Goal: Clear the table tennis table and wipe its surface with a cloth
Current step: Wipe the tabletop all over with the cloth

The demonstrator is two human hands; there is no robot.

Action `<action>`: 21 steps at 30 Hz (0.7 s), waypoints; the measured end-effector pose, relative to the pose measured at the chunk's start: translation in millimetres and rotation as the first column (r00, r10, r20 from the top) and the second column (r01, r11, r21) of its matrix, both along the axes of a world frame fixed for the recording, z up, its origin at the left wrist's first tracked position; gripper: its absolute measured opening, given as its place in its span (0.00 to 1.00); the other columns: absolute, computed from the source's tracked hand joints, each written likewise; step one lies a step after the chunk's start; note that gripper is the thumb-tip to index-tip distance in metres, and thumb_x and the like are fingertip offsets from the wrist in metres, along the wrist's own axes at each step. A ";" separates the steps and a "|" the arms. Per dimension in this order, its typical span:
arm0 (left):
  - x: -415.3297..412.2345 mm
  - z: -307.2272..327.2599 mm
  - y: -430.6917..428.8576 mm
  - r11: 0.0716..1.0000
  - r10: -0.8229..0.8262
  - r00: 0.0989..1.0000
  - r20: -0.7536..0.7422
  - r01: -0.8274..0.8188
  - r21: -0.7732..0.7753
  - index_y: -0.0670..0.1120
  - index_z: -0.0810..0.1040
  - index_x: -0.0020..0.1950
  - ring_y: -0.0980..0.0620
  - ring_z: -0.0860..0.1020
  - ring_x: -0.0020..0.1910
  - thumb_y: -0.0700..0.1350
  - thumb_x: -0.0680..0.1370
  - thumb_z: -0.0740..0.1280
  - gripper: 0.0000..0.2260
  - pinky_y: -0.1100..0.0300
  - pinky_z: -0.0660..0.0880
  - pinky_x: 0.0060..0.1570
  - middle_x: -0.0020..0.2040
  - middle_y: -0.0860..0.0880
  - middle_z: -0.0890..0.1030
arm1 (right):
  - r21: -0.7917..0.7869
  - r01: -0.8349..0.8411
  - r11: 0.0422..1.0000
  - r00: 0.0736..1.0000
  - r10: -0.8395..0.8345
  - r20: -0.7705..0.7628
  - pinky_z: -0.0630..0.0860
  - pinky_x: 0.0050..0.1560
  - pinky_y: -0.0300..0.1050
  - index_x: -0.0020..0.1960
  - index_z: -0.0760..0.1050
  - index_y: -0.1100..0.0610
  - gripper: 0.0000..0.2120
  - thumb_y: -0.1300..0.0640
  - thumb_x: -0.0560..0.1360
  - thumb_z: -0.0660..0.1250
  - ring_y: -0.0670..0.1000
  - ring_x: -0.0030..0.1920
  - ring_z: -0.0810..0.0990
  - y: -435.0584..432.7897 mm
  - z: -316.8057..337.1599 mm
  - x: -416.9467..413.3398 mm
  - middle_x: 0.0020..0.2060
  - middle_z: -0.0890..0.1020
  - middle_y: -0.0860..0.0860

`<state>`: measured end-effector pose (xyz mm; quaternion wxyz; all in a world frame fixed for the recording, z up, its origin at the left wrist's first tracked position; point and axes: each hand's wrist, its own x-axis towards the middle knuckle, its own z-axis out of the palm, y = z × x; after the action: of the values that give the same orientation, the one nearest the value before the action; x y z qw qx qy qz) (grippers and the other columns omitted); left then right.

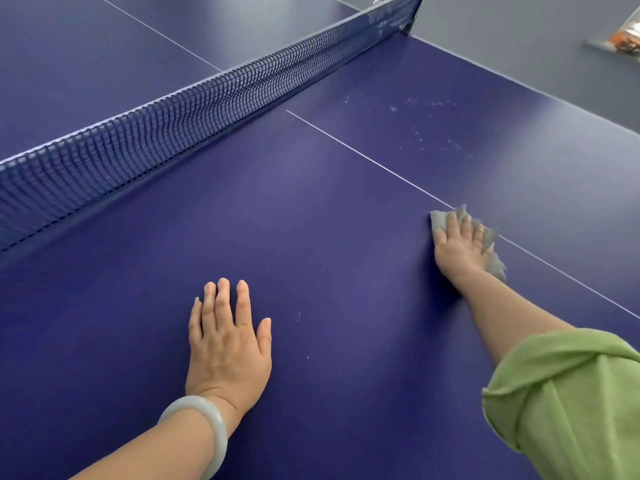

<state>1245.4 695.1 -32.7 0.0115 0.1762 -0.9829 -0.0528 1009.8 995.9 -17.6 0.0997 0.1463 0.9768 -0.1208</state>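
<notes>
The dark blue table tennis table point(311, 209) fills the view. My right hand point(459, 242) lies flat with straight fingers on a grey cloth point(439, 218), pressing it onto the surface right at the white centre line point(363, 157). The cloth sticks out beyond my fingertips and beside my wrist. Palm down, my left hand point(227, 341) rests on the bare table nearer to me, fingers straight and holding nothing. Pale specks and smudges point(422, 126) mark the surface beyond the cloth, on the far right part of this half.
The dark net point(194, 112) runs diagonally from the lower left to the upper right, with its clamp point(408, 24) at the table's side. Past the right edge point(554, 95) is grey floor with a clear packet holding something orange point(627, 38). A few small specks point(299, 317) lie near my left hand.
</notes>
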 end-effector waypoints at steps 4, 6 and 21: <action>-0.4 -1.6 0.3 1.000 0.012 1.000 0.014 -0.012 -0.001 0.41 0.63 0.77 0.40 0.59 0.77 0.56 0.79 0.49 0.31 0.43 0.55 0.76 0.76 0.38 0.64 | 0.020 -0.399 0.917 0.916 0.400 -0.040 0.38 0.77 0.59 0.81 0.45 0.46 0.26 0.45 0.84 0.44 0.51 0.79 0.38 -80.9 1.3 20.0 0.80 0.42 0.47; 0.1 -2.3 -0.2 1.000 0.015 1.000 0.003 -0.015 -0.001 0.41 0.64 0.76 0.39 0.59 0.77 0.56 0.79 0.50 0.30 0.43 0.56 0.75 0.75 0.37 0.65 | 0.110 -0.673 0.731 0.727 0.682 -0.085 0.41 0.77 0.60 0.81 0.44 0.48 0.25 0.48 0.85 0.44 0.53 0.79 0.38 -107.4 -2.6 60.4 0.80 0.40 0.48; -3.7 -1.5 2.5 1.000 0.026 0.999 0.046 -0.026 -0.017 0.45 0.54 0.80 0.43 0.50 0.79 0.58 0.80 0.43 0.31 0.48 0.47 0.78 0.79 0.42 0.55 | 0.032 -0.053 0.998 0.993 0.056 -0.102 0.37 0.76 0.64 0.81 0.42 0.48 0.26 0.47 0.84 0.42 0.55 0.79 0.37 -71.2 -6.6 80.3 0.80 0.42 0.50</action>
<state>1241.7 697.7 -34.3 -0.0089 0.1900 -0.9809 -0.0407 1090.1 924.6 -24.2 0.0502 0.1147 0.9859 -0.1112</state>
